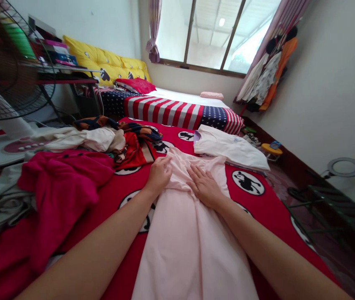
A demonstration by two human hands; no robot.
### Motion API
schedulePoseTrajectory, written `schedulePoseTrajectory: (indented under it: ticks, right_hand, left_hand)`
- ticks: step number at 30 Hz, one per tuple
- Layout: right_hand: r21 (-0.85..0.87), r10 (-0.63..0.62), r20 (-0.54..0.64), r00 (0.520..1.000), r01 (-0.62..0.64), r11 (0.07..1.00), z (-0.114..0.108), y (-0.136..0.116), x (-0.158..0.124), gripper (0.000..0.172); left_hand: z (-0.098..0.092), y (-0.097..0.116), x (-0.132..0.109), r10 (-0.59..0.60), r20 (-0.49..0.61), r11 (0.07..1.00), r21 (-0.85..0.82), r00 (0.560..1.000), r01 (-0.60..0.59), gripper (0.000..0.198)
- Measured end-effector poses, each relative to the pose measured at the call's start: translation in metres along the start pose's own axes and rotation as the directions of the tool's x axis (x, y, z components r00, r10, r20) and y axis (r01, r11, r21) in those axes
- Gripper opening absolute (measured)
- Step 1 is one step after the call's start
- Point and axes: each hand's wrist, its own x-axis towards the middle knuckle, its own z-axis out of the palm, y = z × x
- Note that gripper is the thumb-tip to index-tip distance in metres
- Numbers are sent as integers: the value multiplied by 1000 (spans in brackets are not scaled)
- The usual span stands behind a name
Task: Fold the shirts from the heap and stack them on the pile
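A pale pink garment (183, 233) lies spread lengthwise on the red bedspread (258, 204) in front of me. My left hand (158, 173) rests at its upper left edge with fingers curled, pinching the pink fabric. My right hand (204, 185) lies flat on the garment's upper middle, fingers stretched out and pressing the cloth down. Both forearms reach in from the bottom of the view.
A folded white shirt (227, 148) lies beyond to the right. A magenta garment (61, 183) and a heap of mixed clothes (102, 139) sit to the left. A fan (5, 75) stands far left. A flag-patterned blanket (171, 110) covers the bed behind. Floor clutter lies right.
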Motion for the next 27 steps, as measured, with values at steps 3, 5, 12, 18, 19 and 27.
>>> schedulePoseTrajectory:
  ticks: [3, 5, 12, 18, 19, 27]
  right_hand:
    - [44, 64, -99, 993, -60, 997, -9, 4, -6, 40]
    - [47, 206, -280, 938, -201, 979, -22, 17, -9, 29]
    - [-18, 630, -218, 745, -648, 761, -40, 64, -11, 29]
    - [23, 575, -306, 759, -598, 801, -31, 64, -17, 13]
    - [51, 585, -341, 736, -606, 793, -33, 66, -19, 14]
    - [60, 696, -316, 645, -719, 693, -40, 89, -38, 16]
  left_hand:
    - [-3, -1, -1, -25, 0, 999, -37, 1000, 25, 41]
    - [-4, 1, -2, -59, 12, 998, -31, 998, 59, 41]
    - [-4, 7, -4, -99, 59, 991, -82, 993, 104, 32]
    - [-3, 7, -4, -83, 88, 985, -146, 993, 95, 29]
    - [-3, 8, -4, -75, 78, 986, -140, 994, 85, 29]
    - [-3, 26, -8, -81, 170, 997, 23, 982, 78, 36]
